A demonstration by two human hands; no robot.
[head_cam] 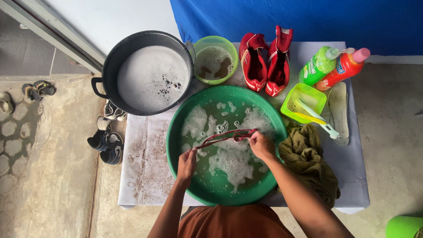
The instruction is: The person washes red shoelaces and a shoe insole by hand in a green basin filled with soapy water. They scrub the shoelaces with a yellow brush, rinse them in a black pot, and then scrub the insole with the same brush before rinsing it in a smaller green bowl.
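Both my hands hold a red shoelace (222,137) stretched over a large green basin (172,145) of soapy water. My left hand (187,164) pinches the lace's near-left end, low over the foam. My right hand (261,145) grips the bunched far-right end near the basin's right rim. A pair of red shoes (265,60) stands behind the basin on the white-covered table (141,167).
A black pot (110,61) of foamy water and a small green bowl (229,49) of brown water stand at the back. Green and red detergent bottles (335,66), a lime tub (293,103) with a brush, an insole (339,108) and an olive cloth (308,161) lie right. Shoes sit on the floor at left.
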